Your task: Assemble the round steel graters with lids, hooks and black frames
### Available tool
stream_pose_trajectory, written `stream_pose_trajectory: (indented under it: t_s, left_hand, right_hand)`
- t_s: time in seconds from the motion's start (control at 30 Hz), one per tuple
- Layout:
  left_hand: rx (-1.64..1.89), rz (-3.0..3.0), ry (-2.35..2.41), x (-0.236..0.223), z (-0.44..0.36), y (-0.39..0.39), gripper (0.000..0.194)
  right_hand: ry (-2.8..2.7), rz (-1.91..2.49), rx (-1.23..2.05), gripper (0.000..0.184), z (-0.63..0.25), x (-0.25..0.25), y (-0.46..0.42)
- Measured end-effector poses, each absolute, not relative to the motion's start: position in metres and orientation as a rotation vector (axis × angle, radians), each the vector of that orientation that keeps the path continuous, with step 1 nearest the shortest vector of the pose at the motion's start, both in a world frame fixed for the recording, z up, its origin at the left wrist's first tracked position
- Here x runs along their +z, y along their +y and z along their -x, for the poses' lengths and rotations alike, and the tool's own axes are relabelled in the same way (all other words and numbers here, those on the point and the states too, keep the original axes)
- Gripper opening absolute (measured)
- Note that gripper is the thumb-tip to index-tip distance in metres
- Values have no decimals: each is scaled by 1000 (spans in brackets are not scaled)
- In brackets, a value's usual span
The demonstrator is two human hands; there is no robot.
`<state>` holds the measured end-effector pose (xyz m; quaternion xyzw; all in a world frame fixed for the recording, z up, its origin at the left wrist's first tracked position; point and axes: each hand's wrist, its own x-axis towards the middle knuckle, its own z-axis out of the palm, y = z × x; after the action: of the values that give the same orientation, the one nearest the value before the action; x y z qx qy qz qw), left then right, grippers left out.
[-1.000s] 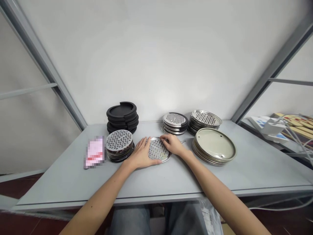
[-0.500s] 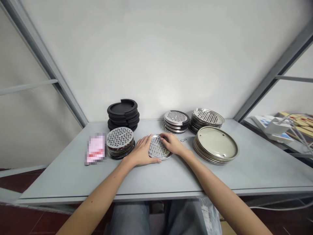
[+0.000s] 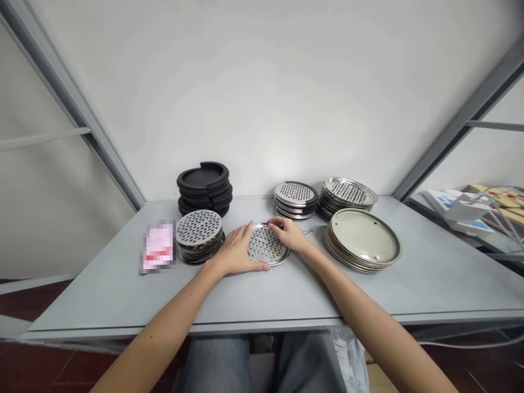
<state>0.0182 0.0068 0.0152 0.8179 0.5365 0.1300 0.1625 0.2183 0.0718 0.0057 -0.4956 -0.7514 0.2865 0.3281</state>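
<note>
- Stainless steel grater disc (image 3: 265, 245), punched with small holes, lies flat on the grey metal table top (image 3: 82, 305), in front of the stacks and between the person's forearms.
- Left hand (image 3: 236, 252) sits against the disc's left side, its fingers (image 3: 247, 231) reaching the rim and its thumb (image 3: 262, 267) along the near edge.
- Right hand (image 3: 289, 233) arches over the far right side, its fingertips (image 3: 272, 222) on the rim.
- The hands stay apart, one on each side of the same disc. Whether they grip it or merely rest on it cannot be told.
- To the left: a stack of coarse-holed steel discs (image 3: 199, 228), beside a pixelated pink packet (image 3: 158, 246), and behind them a stack of black notched rings (image 3: 203, 178).
- To the right: a small wire clip (image 3: 308, 232) just beside the right hand, a stack of steel discs with black rims (image 3: 295, 192), a stack of oval-holed steel plates (image 3: 349, 191) and a stack of cream-faced round metal lids (image 3: 363, 238).
- The risk: a thin disc on a smooth top could skid if pressed unevenly — and a careless sideways shove could knock the nearby stacks or send the clip off the table. Punched edges could also nick fingers if a hand slips.
</note>
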Motion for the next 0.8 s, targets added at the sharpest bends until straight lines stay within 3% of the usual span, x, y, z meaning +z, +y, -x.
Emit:
stream_pose_trajectory:
  t_s: [0.53, 0.8]
  left_hand:
    - [377, -2337, 1548, 15, -19, 7, 123]
    - [317, -2304, 1601, 18, -21, 7, 131]
  right_hand:
    - [-1973, 1299, 737, 24, -218, 10, 69]
    - [-1919, 1282, 816, 28, -218, 13, 67]
